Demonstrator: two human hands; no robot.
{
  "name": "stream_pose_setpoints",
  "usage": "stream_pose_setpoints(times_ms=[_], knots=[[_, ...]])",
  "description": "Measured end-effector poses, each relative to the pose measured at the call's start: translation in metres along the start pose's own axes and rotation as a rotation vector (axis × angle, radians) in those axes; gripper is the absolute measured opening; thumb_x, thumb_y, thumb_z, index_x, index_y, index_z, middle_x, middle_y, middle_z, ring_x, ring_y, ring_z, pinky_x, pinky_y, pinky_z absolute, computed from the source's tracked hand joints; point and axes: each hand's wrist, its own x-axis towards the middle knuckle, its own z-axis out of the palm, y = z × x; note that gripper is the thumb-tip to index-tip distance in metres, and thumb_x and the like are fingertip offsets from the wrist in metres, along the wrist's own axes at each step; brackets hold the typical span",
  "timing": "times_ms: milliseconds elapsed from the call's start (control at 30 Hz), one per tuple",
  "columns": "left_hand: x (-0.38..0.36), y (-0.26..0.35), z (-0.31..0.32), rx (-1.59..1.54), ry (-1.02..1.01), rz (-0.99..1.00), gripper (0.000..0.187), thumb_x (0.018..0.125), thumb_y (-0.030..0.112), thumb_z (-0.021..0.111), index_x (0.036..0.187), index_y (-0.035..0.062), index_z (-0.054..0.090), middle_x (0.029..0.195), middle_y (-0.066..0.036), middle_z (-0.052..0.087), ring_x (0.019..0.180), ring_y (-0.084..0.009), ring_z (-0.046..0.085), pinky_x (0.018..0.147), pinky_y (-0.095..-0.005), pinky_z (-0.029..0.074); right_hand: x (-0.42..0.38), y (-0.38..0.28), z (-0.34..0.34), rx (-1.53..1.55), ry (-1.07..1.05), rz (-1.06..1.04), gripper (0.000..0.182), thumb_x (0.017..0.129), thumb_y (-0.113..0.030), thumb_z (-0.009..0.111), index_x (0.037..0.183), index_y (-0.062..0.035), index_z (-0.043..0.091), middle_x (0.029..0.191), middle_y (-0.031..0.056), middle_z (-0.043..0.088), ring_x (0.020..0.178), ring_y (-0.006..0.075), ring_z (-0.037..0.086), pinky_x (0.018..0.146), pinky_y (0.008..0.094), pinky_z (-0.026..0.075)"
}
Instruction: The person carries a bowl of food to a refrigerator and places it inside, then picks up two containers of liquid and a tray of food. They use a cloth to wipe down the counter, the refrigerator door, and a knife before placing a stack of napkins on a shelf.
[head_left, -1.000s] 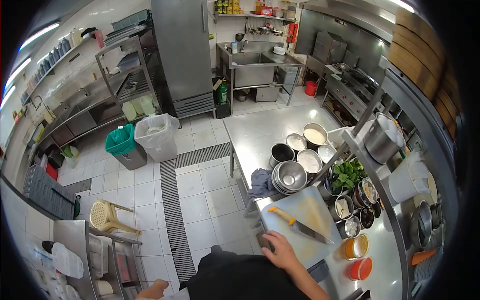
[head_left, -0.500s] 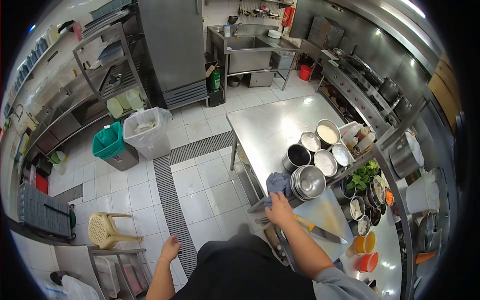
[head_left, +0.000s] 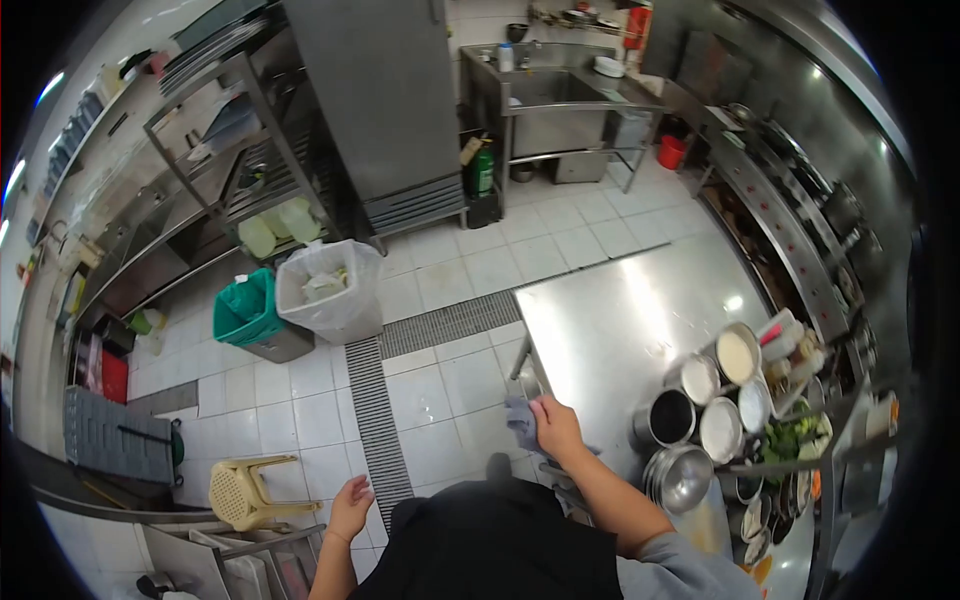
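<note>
Since half a second ago my right hand (head_left: 556, 428) has carried the grey-blue cloth (head_left: 521, 421) off the spot beside the stacked bowls and along to the near edge of the steel table (head_left: 620, 320), and my view has swung left, so the cutting board and knife have slipped out of the frame. Right arm reaches forward from the lower right of the frame, elbow bent, fingers closed around the cloth, which hangs partly over the table edge just left of centre. My left hand (head_left: 350, 507) hangs low at the bottom left of centre, palm down, fingers loosely spread, holding nothing, above the floor tiles near the floor drain grate (head_left: 375, 420).

No writing is readable anywhere.

Right of the cloth stand round steel containers (head_left: 715, 400) and a stack of steel bowls (head_left: 680, 478), with greens (head_left: 790, 437) further right. On the floor to the left sit a green bin (head_left: 245, 310), a white-lined bin (head_left: 330, 295) and a yellow plastic stool (head_left: 240, 492). Nothing lies between my hand and the bare tabletop.
</note>
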Motion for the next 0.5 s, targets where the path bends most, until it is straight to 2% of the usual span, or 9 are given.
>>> stream_pose_setpoints(times_ms=[67, 133, 200, 300, 333, 367, 400, 467, 500], knots=[[0.024, 0.082, 0.019, -0.112, -0.055, 0.070, 0.062, 0.092, 0.010, 0.076, 0.148, -0.0008, 0.050, 0.140, -0.019, 0.062, 0.123, -0.0269, 0.064, 0.104, -0.0384, 0.053, 0.047, -0.060, 0.021, 0.119, -0.086, 0.001, 0.028, 0.106, -0.027, 0.060, 0.102, -0.0007, 0.069, 0.081, 0.0201, 0.069, 0.076, 0.0324, 0.069, 0.072, 0.0417, 0.053], [0.050, 0.164, 0.037, -0.070, -0.073, 0.205, 0.065, 0.092, 0.006, 0.075, 0.150, -0.0008, 0.047, 0.142, -0.018, 0.060, 0.125, -0.0259, 0.062, 0.103, -0.0386, 0.053, 0.085, -0.120, 0.042, 0.327, -0.285, 0.045, 0.030, 0.108, -0.028, 0.058, 0.101, -0.0003, 0.068, 0.079, 0.0134, 0.066, 0.074, 0.0203, 0.064, 0.071, 0.0369, 0.052], [0.085, 0.213, 0.056, -0.119, -0.027, 0.358, 0.062, 0.091, 0.005, 0.076, 0.147, -0.0012, 0.049, 0.137, -0.016, 0.063, 0.122, -0.0240, 0.064, 0.102, -0.0375, 0.053, 0.115, -0.157, 0.077, 0.488, -0.393, -0.040, 0.031, 0.109, -0.030, 0.058, 0.102, -0.0013, 0.067, 0.082, 0.0042, 0.065, 0.079, 0.0130, 0.058, 0.073, 0.0324, 0.050], [0.160, 0.225, 0.041, -0.178, 0.001, 0.444, 0.055, 0.089, 0.005, 0.079, 0.138, -0.0013, 0.054, 0.128, -0.013, 0.067, 0.116, -0.0208, 0.066, 0.100, -0.0359, 0.053, 0.153, -0.185, 0.124, 0.949, -0.573, 0.111, 0.032, 0.109, -0.033, 0.057, 0.108, -0.0029, 0.066, 0.093, -0.0003, 0.066, 0.086, 0.0133, 0.060, 0.076, 0.0310, 0.051], [0.186, 0.226, 0.032, -0.197, 0.001, 0.455, 0.053, 0.088, 0.005, 0.080, 0.134, -0.0013, 0.055, 0.124, -0.012, 0.069, 0.113, -0.0198, 0.067, 0.100, -0.0354, 0.053, 0.164, -0.186, 0.128, 0.976, -0.588, 0.124, 0.031, 0.109, -0.034, 0.058, 0.110, -0.0033, 0.065, 0.095, -0.0005, 0.066, 0.088, 0.0128, 0.060, 0.078, 0.0305, 0.051], [0.209, 0.234, 0.022, -0.226, -0.029, 0.480, 0.042, 0.087, 0.005, 0.081, 0.122, -0.0007, 0.058, 0.113, -0.009, 0.071, 0.104, -0.0171, 0.068, 0.096, -0.0335, 0.054, 0.175, -0.187, 0.126, 1.004, -0.593, 0.132, 0.031, 0.109, -0.034, 0.059, 0.113, -0.0037, 0.065, 0.097, -0.0006, 0.066, 0.090, 0.0123, 0.061, 0.079, 0.0300, 0.051], [0.230, 0.241, 0.011, -0.191, -0.068, 0.502, 0.041, 0.087, 0.005, 0.081, 0.121, -0.0004, 0.058, 0.112, -0.008, 0.071, 0.103, -0.0160, 0.067, 0.094, -0.0330, 0.054, 0.186, -0.190, 0.123, 1.030, -0.591, 0.138, 0.031, 0.108, -0.034, 0.060, 0.115, -0.0041, 0.064, 0.100, -0.0007, 0.066, 0.092, 0.0117, 0.061, 0.080, 0.0295, 0.051], [0.265, 0.260, -0.006, -0.126, -0.149, 0.556, 0.039, 0.087, 0.005, 0.082, 0.118, 0.0001, 0.059, 0.109, -0.007, 0.070, 0.101, -0.0139, 0.066, 0.091, -0.0319, 0.054, 0.193, -0.190, 0.124, 0.919, -0.433, -0.018, 0.034, 0.108, -0.033, 0.059, 0.119, -0.0018, 0.064, 0.104, -0.0001, 0.067, 0.094, 0.0095, 0.063, 0.081, 0.0282, 0.051], [0.280, 0.275, -0.008, -0.110, -0.172, 0.530, 0.035, 0.083, 0.009, 0.085, 0.109, 0.0016, 0.062, 0.103, -0.007, 0.069, 0.092, -0.0151, 0.065, 0.085, -0.0299, 0.053, 0.194, -0.188, 0.122, 0.861, -0.353, -0.031, 0.034, 0.108, -0.033, 0.060, 0.119, -0.0011, 0.065, 0.104, 0.0006, 0.068, 0.095, 0.0092, 0.063, 0.082, 0.0277, 0.051]])
